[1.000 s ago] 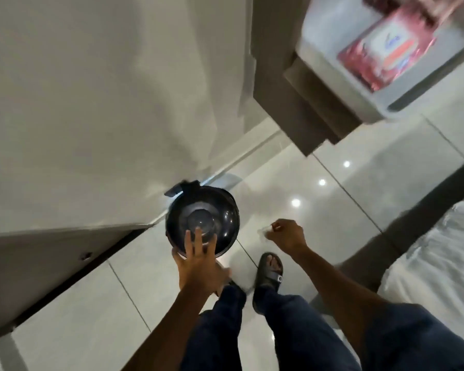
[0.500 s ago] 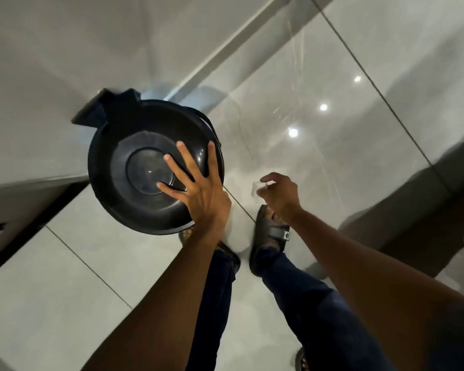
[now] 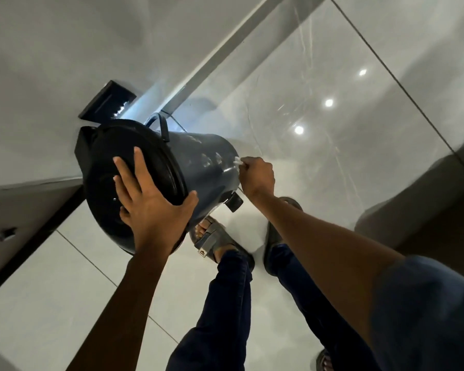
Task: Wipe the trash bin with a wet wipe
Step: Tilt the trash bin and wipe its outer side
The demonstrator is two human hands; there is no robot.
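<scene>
left hand (image 3: pixel 150 207) flat on lid (image 3: pixel 134 183) — right hand (image 3: pixel 257 175) pinches wipe (image 3: pixel 237 161)

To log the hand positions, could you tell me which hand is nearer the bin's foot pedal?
Right. The right hand wipes the bin wall just above the pedal; the left hand rests on the lid.

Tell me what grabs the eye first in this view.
The dark trash bin dominates the middle left, tipped toward the camera with its black lid facing up. The left hand lies spread flat on that lid, while the right hand presses a small white wipe against the bin's side. Below, two sandalled feet stand on glossy pale floor tiles.
</scene>
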